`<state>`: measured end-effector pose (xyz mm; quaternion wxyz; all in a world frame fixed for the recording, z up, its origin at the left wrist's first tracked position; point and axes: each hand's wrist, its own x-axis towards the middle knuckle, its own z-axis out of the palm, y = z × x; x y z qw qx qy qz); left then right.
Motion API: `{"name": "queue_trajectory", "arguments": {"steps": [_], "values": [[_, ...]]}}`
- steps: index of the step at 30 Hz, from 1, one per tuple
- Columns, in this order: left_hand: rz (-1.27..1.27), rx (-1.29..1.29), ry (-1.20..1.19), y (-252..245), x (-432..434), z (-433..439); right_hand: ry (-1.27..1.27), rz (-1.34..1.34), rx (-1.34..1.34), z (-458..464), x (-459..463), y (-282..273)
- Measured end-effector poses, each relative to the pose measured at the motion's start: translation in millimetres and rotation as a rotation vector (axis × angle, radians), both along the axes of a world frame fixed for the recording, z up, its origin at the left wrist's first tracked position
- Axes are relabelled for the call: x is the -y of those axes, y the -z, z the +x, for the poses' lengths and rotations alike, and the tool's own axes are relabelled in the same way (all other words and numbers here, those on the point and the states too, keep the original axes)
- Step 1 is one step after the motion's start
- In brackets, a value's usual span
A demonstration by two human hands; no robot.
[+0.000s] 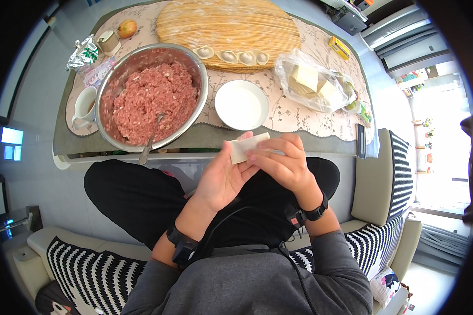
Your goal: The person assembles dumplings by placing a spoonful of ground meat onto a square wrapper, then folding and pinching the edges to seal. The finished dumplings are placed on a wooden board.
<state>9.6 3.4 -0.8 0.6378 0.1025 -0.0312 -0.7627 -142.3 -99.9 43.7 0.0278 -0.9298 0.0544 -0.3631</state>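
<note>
A pale dough wrapper [242, 149], folded over into a rectangle, lies across the fingers of my left hand [219, 181]. My left thumb presses its left end. The fingertips of my right hand [285, 161] pinch its right end. Whether any filling lies inside is hidden. Just beyond my hands stands a round white bowl [241, 104]; I cannot tell what is in it. Left of it, a large steel bowl [202, 94] holds pink minced meat [153, 98], with a metal spoon [148, 145] leaning over the near rim.
Several wrapped dumplings [227, 57] line the near edge of a round slatted board [228, 23]. A plastic bag [327, 100] with stacked wrappers [305, 76] sits right. A mug [85, 104] stands left of the steel bowl, and a phone [361, 141] lies at the table's right edge.
</note>
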Motion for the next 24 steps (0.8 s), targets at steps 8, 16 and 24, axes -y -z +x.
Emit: {"name": "queue_trajectory", "arguments": {"steps": [8,16,24], "values": [[0.062,0.23,-0.121,-4.9,0.5,-4.9,0.18,1.321,0.534,1.9,-22.3,22.5],[0.056,0.36,-0.186,-2.5,0.2,-9.7,0.18,1.291,0.491,11.8,-26.0,22.2],[0.078,0.463,-0.23,-5.5,-1.0,-12.7,0.203,1.287,0.433,13.7,-31.8,18.5]]}}
